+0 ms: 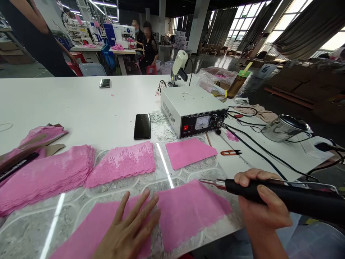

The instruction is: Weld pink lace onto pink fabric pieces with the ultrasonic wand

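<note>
My left hand (129,228) lies flat with fingers spread on a pink fabric piece (185,212) that rests on a glass plate (35,223) at the near table edge. My right hand (260,205) is wrapped around a black handheld tool (285,196) whose thin metal tip (208,182) points left at the fabric's upper right corner. A cable runs from the tool to a white control box (192,108). Beyond the fabric lie a pink lace stack (45,174), a lace piece (122,162) and a plain pink piece (188,151).
A black phone (142,126) lies by white elastic loops (161,124). Orange thread snips (230,152) and a steel pot (284,127) are to the right. A second phone (105,83) sits farther back. People stand and sit by sewing machines (118,34) behind the white table (67,104).
</note>
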Action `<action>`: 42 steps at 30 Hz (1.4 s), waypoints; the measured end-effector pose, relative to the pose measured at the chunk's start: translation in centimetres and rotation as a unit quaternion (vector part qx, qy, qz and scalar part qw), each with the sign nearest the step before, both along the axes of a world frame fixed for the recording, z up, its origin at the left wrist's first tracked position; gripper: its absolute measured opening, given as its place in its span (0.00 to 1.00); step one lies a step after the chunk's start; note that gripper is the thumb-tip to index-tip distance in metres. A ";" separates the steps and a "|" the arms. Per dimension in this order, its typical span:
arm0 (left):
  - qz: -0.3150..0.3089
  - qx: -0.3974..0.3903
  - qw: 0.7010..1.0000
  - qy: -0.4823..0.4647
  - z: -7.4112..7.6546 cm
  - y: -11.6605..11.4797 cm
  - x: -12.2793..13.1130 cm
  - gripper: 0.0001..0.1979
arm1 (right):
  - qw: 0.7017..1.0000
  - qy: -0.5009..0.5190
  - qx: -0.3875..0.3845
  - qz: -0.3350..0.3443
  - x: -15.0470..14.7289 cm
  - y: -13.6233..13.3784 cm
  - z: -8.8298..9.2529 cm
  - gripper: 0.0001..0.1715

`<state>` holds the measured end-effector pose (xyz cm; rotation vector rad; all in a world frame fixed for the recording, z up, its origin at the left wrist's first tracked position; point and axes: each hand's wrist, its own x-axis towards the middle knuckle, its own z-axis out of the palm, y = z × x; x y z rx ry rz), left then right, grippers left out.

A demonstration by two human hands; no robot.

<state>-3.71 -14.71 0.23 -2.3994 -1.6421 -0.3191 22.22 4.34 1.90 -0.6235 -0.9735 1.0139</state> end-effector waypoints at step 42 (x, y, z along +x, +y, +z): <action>-0.145 -0.082 0.986 -0.016 -0.5 9.6 6.7 0.22 | 0.999 0.030 0.026 0.022 0.0 0.1 -0.9 0.10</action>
